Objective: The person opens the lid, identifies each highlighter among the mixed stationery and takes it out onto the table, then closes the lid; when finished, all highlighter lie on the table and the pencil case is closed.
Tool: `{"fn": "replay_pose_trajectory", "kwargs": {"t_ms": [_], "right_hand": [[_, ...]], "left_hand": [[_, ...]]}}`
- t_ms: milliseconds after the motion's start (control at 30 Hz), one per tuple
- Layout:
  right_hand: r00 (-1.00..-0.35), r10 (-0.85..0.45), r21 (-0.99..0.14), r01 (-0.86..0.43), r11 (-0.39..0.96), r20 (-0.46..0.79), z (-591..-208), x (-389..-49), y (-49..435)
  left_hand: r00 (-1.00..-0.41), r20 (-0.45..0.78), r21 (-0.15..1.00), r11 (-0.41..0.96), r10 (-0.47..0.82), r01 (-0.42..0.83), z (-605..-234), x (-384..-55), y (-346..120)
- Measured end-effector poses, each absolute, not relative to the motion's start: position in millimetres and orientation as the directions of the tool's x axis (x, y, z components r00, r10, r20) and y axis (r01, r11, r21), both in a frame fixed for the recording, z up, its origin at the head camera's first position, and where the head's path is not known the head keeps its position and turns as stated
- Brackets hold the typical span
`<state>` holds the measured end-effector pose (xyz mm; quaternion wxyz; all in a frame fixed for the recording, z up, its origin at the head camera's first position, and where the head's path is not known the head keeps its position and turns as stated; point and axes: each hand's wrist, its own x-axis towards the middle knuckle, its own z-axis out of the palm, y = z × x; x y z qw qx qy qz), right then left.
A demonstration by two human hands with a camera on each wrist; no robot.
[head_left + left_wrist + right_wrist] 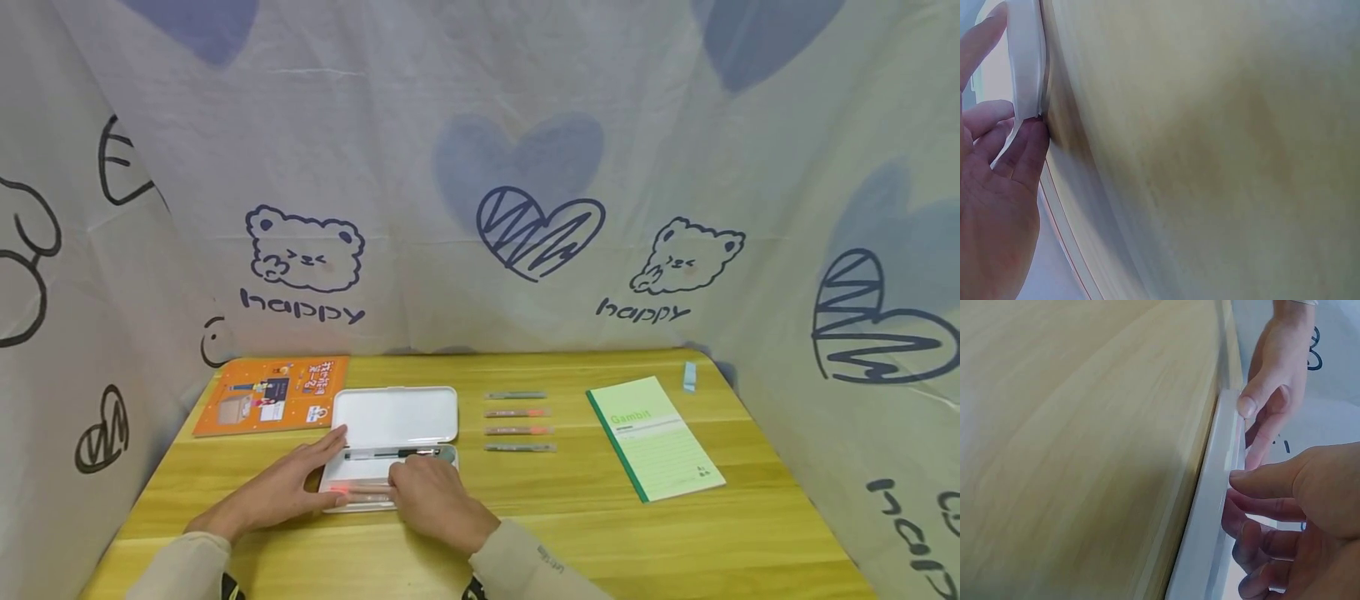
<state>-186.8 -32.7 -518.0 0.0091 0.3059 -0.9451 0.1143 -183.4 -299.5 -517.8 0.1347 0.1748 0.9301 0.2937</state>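
A white pencil case (395,417) lies with its lid folded back on the table. My left hand (281,492) holds its left end, thumb at the front and fingers along the side; in the left wrist view the fingers curl round its corner. Inside lie a black-and-clear pen (390,453) and pinkish pens (367,490) along the front. The fingers of my right hand (433,497) are bent over the right part of the case, at the end of the pinkish pens. In the right wrist view its thumb and forefinger come together at the rim; the pen end is hidden.
Several pens (517,431) lie in a column right of the case. Farther right are a green notebook (660,437) and a small light-blue piece (689,376). An orange booklet (273,396) lies behind my left hand. A patterned curtain (420,250) borders the table.
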Motion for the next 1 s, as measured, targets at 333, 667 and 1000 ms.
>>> {"fn": "replay_pose_trajectory", "kwargs": {"t_ms": [333, 667, 1000], "right_hand": [[-0.821, -0.571, 0.001, -0.571, 0.821, 0.012, -494, -172, -38], [-0.826, -0.564, -0.017, -0.564, 0.826, 0.001, -491, -168, -38], [-0.850, -0.520, -0.181, -0.526, 0.831, 0.083, -501, -176, -34]], "left_hand": [[-0.904, -0.138, 0.594, 0.764, 0.405, 0.252, -517, -183, -301], [-0.901, -0.132, 0.593, 0.761, 0.413, 0.262, -517, -183, -300], [-0.903, -0.135, 0.589, 0.766, 0.408, 0.258, -514, -182, -299]]}}
